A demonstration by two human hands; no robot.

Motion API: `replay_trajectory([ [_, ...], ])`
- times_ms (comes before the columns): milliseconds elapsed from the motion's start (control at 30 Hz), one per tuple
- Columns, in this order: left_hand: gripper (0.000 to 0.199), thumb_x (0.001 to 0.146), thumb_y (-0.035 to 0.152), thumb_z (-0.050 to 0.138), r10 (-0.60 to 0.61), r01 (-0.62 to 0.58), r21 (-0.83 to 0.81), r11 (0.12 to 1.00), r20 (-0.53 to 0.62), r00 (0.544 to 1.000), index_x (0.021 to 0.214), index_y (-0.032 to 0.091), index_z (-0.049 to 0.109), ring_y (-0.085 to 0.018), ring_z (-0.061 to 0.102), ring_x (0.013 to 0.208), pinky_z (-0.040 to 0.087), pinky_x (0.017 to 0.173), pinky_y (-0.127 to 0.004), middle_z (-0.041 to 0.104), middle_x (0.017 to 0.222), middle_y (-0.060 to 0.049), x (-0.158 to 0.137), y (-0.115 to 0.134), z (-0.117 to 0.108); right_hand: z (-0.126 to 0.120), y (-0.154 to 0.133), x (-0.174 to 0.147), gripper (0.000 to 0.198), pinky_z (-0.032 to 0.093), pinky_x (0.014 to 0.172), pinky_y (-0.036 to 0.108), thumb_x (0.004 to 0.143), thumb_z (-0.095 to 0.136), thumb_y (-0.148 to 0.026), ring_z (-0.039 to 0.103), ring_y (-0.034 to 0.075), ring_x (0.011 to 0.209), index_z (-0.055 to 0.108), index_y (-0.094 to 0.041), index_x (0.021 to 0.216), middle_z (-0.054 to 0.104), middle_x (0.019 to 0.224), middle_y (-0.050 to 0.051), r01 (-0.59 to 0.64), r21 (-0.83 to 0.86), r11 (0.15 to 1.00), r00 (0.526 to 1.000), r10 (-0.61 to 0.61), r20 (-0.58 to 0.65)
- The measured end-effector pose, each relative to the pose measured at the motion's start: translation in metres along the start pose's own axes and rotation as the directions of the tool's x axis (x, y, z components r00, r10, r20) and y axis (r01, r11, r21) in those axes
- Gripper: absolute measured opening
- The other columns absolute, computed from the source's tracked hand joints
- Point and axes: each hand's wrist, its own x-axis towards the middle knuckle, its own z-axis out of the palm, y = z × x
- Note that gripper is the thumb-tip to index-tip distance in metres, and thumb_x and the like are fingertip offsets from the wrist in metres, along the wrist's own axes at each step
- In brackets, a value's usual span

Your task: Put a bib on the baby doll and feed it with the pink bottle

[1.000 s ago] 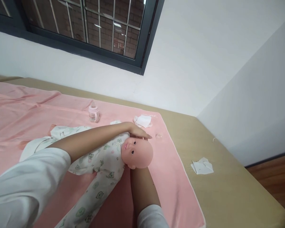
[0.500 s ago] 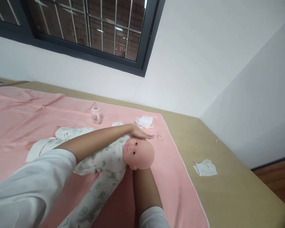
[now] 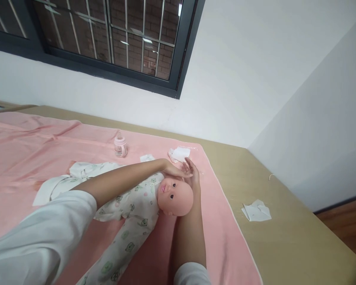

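Doll (image 3: 145,198) in white patterned clothes lay on a pink blanket (image 3: 222,237), with its legs toward the left and its bald head (image 3: 178,198) at the right. The person's right forearm (image 3: 192,233) ran partly under this head, and the right hand (image 3: 193,172) showed on the far side; its grip was open, fingers apart and slightly curved, closed on nothing. The left arm (image 3: 121,180) crossed above the doll's body. The left hand (image 3: 175,170) was just beside the head, its grip open with almost straight fingers; whether it touched the head, I could not tell. A pink bottle (image 3: 120,147) stood upright behind the doll. One white tissue (image 3: 181,154) lay near the hands, another tissue (image 3: 257,211) on the tan surface (image 3: 290,233).
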Motion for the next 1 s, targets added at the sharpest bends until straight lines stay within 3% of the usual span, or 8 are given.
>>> replay_trajectory([
  [133, 0.087, 0.079, 0.086, 0.031, -0.074, 0.081, -0.042, 0.996, 0.162, 0.984, 0.128, 0.022, 0.065, -0.033, 0.055, 0.127, 0.050, 0.099, -0.043, 0.068, 0.127, -0.013, 0.006, 0.001, 0.003, -0.019, 0.005, 0.020, 0.038, 0.057, 0.090, 0.028, 0.069, 0.070, -0.042, 0.065, 0.018, 0.107, 0.071, -0.024, 0.102, 0.070, 0.114, 0.006, -0.038, 0.265, 0.964, 0.989, 0.073, -0.126],
  [267, 0.088, 0.080, 0.084, 0.030, -0.107, 0.121, -0.048, 0.991, 0.237, 0.966, 0.131, 0.020, 0.063, -0.033, 0.056, 0.125, 0.051, 0.099, -0.043, 0.068, 0.128, -0.013, 0.011, 0.001, 0.006, -0.023, 0.017, 0.027, 0.038, 0.057, 0.090, 0.026, 0.065, 0.075, -0.033, 0.067, 0.015, 0.098, 0.072, -0.022, 0.101, 0.072, 0.101, 0.003, -0.065, 0.314, 0.947, 0.987, 0.106, -0.117],
  [433, 0.084, 0.083, 0.082, 0.033, -0.165, 0.165, 0.017, 0.986, 0.214, 0.963, 0.131, 0.021, 0.064, -0.031, 0.064, 0.114, 0.053, 0.094, -0.041, 0.072, 0.118, -0.013, 0.007, 0.005, -0.001, -0.021, 0.023, 0.030, 0.033, 0.057, 0.095, 0.029, 0.064, 0.077, -0.028, 0.068, 0.015, 0.095, 0.072, -0.021, 0.096, 0.073, 0.098, 0.003, -0.059, 0.324, 0.944, 0.994, 0.086, -0.068],
  [567, 0.080, 0.085, 0.079, 0.036, -0.173, 0.162, 0.118, 0.980, 0.089, 0.981, 0.132, 0.020, 0.063, -0.029, 0.068, 0.106, 0.053, 0.093, -0.039, 0.072, 0.120, -0.014, -0.015, 0.019, -0.012, -0.023, 0.024, 0.031, 0.032, 0.056, 0.096, 0.031, 0.065, 0.078, -0.026, 0.069, 0.016, 0.096, 0.072, -0.020, 0.096, 0.073, 0.101, 0.004, -0.067, 0.308, 0.949, 0.997, 0.078, -0.023],
  [667, 0.079, 0.086, 0.074, 0.041, -0.139, 0.159, 0.235, 0.959, -0.100, 0.985, 0.136, 0.017, 0.059, -0.033, 0.062, 0.116, 0.045, 0.103, -0.043, 0.064, 0.134, -0.017, -0.046, 0.033, -0.016, -0.026, 0.023, 0.032, 0.034, 0.057, 0.093, 0.030, 0.064, 0.080, -0.023, 0.070, 0.016, 0.093, 0.072, -0.020, 0.097, 0.073, 0.100, 0.003, -0.088, 0.292, 0.952, 0.996, 0.081, 0.037],
  [767, 0.080, 0.092, 0.068, 0.036, -0.100, 0.205, 0.324, 0.924, -0.314, 0.944, 0.148, 0.013, 0.046, -0.039, 0.051, 0.130, 0.035, 0.109, -0.051, 0.051, 0.148, -0.021, -0.088, 0.040, -0.011, -0.028, 0.022, 0.033, 0.034, 0.057, 0.088, 0.029, 0.064, 0.081, -0.022, 0.071, 0.016, 0.087, 0.072, -0.019, 0.096, 0.074, 0.091, 0.003, -0.122, 0.280, 0.952, 0.991, 0.098, 0.096],
  [867, 0.071, 0.094, 0.064, 0.035, -0.076, 0.242, 0.326, 0.914, -0.449, 0.890, 0.150, 0.022, 0.045, -0.033, 0.059, 0.121, 0.043, 0.101, -0.042, 0.058, 0.143, -0.014, -0.127, 0.040, 0.002, -0.028, 0.021, 0.034, 0.033, 0.057, 0.082, 0.027, 0.065, 0.080, -0.022, 0.071, 0.015, 0.081, 0.072, -0.018, 0.097, 0.073, 0.084, 0.003, -0.160, 0.266, 0.951, 0.985, 0.134, 0.111],
  [1000, 0.067, 0.092, 0.066, 0.043, -0.127, 0.300, 0.245, 0.922, -0.540, 0.832, 0.150, 0.031, 0.045, -0.030, 0.059, 0.124, 0.043, 0.100, -0.035, 0.058, 0.144, -0.007, -0.162, 0.029, 0.022, -0.026, 0.017, 0.031, 0.036, 0.053, 0.071, 0.022, 0.065, 0.080, -0.024, 0.069, 0.012, 0.076, 0.074, -0.018, 0.099, 0.073, 0.080, 0.002, -0.169, 0.242, 0.955, 0.982, 0.143, 0.124],
])
